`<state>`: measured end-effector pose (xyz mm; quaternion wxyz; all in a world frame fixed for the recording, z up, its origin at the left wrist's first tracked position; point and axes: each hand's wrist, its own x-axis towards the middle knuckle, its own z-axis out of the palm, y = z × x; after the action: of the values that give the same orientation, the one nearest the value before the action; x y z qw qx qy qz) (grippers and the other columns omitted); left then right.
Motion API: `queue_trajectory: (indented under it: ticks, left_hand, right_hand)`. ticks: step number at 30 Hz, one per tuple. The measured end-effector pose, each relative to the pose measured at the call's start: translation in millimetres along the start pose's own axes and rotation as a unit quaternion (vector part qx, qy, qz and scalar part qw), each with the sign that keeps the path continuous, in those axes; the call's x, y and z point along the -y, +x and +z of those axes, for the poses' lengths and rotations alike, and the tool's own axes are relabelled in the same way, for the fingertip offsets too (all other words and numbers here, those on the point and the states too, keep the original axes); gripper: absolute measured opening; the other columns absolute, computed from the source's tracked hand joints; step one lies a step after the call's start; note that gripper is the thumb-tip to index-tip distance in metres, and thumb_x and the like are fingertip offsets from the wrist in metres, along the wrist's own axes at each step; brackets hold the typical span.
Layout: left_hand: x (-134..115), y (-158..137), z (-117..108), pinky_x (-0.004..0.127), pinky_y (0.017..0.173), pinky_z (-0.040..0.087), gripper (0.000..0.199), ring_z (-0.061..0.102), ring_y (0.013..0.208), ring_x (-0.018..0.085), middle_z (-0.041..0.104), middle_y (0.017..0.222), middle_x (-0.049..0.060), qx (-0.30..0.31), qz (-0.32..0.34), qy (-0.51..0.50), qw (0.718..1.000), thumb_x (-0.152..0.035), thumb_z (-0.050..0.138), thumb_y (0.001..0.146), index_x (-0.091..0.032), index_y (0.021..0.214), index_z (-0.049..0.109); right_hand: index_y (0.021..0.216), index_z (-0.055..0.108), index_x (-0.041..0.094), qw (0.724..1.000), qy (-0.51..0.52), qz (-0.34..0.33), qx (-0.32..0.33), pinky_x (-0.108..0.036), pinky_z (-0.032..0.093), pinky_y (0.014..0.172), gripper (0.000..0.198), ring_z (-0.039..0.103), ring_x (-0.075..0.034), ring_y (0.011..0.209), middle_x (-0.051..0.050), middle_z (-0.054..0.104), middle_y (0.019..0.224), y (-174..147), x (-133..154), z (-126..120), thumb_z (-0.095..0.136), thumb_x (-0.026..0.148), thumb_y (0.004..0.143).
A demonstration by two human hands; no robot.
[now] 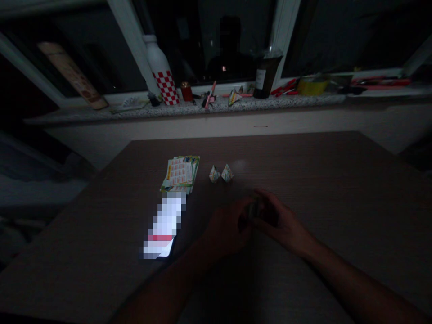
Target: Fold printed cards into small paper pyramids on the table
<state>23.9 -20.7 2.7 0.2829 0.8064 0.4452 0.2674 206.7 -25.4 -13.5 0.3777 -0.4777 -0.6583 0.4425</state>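
My left hand [227, 225] and my right hand [283, 222] meet over the middle of the table, fingers curled in a pinch. Between their fingertips is a small piece of folded paper [253, 209], dim and partly hidden by the fingers. Just beyond them, two small pointed origami paper shapes [214, 174] stand side by side, printed with coloured text. To their left lies a loose stack of printed paper leaflets [180, 173]. A phone [164, 229] with a bright, blurred-out screen rests nearer to me, left of my left forearm.
The dark wood table [320, 171] ends at a wall below a granite windowsill [135, 112]. On the sill stand a white bottle with red checks [164, 74], a small amber jar [186, 91], a dark cup [266, 76], a tall tube [72, 74] and several pens. The room is dark.
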Motion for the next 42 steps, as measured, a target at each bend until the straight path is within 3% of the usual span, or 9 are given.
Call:
queue_trajectory:
  ticks: [6,10,12,16,18,24,32,42]
  left_hand:
    - [5,2,-1,0.023,0.056,0.04,0.031,0.058,0.06,0.013,0.063,0.072,-0.002,0.003,-0.015,-0.003,1.0,-0.027,0.053,0.083,-0.022,0.113,0.055]
    - [7,4,-2,0.025,0.058,0.042,0.024,0.059,0.062,0.014,0.065,0.074,0.0,0.033,-0.031,0.034,0.998,-0.026,0.049,0.085,-0.021,0.106,0.059]
    - [8,5,-5,0.028,0.065,0.046,0.024,0.061,0.07,0.016,0.067,0.082,0.003,0.035,-0.024,0.058,0.997,-0.025,0.05,0.084,-0.02,0.105,0.06]
    - [10,5,-17,0.035,0.09,0.045,0.034,0.056,0.102,0.022,0.061,0.109,0.008,0.045,0.064,0.084,0.993,-0.024,0.06,0.075,-0.018,0.109,0.059]
    - [12,5,-24,0.035,0.094,0.043,0.038,0.051,0.109,0.022,0.055,0.117,0.008,0.05,0.093,0.094,0.99,-0.021,0.063,0.073,-0.02,0.111,0.059]
    - [15,8,-31,0.044,0.104,0.032,0.022,0.036,0.126,0.027,0.047,0.13,0.008,0.048,0.11,0.18,0.976,-0.012,0.061,0.074,-0.022,0.092,0.069]
    - [16,9,-27,0.041,0.1,0.033,0.019,0.051,0.114,0.023,0.06,0.118,0.004,0.12,0.128,0.179,0.968,-0.014,0.062,0.074,-0.022,0.09,0.067]
    - [15,9,-27,0.038,0.096,0.034,0.015,0.056,0.103,0.022,0.063,0.111,0.004,0.152,0.125,0.171,0.965,-0.019,0.06,0.077,-0.022,0.09,0.067]
  right_hand:
    - [0.131,0.039,0.026,0.999,-0.011,-0.047,-0.025,-0.034,0.051,0.082,0.056,0.062,-0.018,0.094,-0.008,0.056,0.125,3,-11,-2,0.056,0.016,0.078]
    - [0.126,0.047,0.024,0.996,-0.075,-0.04,-0.041,-0.029,0.053,0.067,0.049,0.062,-0.015,0.072,-0.005,0.065,0.096,7,-22,-4,0.055,0.014,0.078]
    - [0.121,0.052,0.023,0.991,-0.109,-0.051,-0.051,-0.029,0.052,0.065,0.045,0.061,-0.015,0.071,-0.005,0.064,0.094,9,-22,-6,0.055,0.013,0.077]
    - [0.112,0.058,0.022,0.981,-0.155,-0.091,-0.069,-0.031,0.052,0.075,0.04,0.062,-0.017,0.082,-0.007,0.062,0.108,10,-17,-10,0.055,0.008,0.074]
    - [0.11,0.059,0.022,0.977,-0.171,-0.106,-0.067,-0.033,0.05,0.082,0.04,0.062,-0.019,0.093,-0.007,0.06,0.113,11,-16,-11,0.054,0.007,0.074]
    - [0.108,0.062,0.022,0.972,-0.194,-0.125,-0.051,-0.039,0.047,0.092,0.035,0.057,-0.023,0.108,-0.009,0.058,0.119,11,-21,-14,0.054,0.009,0.076]
    - [0.105,0.065,0.024,0.952,-0.266,-0.153,0.001,-0.044,0.044,0.093,0.03,0.056,-0.024,0.108,-0.007,0.061,0.116,10,-21,-12,0.059,0.016,0.077]
    - [0.105,0.066,0.025,0.935,-0.317,-0.154,0.026,-0.046,0.039,0.094,0.026,0.05,-0.027,0.113,-0.008,0.057,0.122,8,-22,-12,0.061,0.022,0.08]
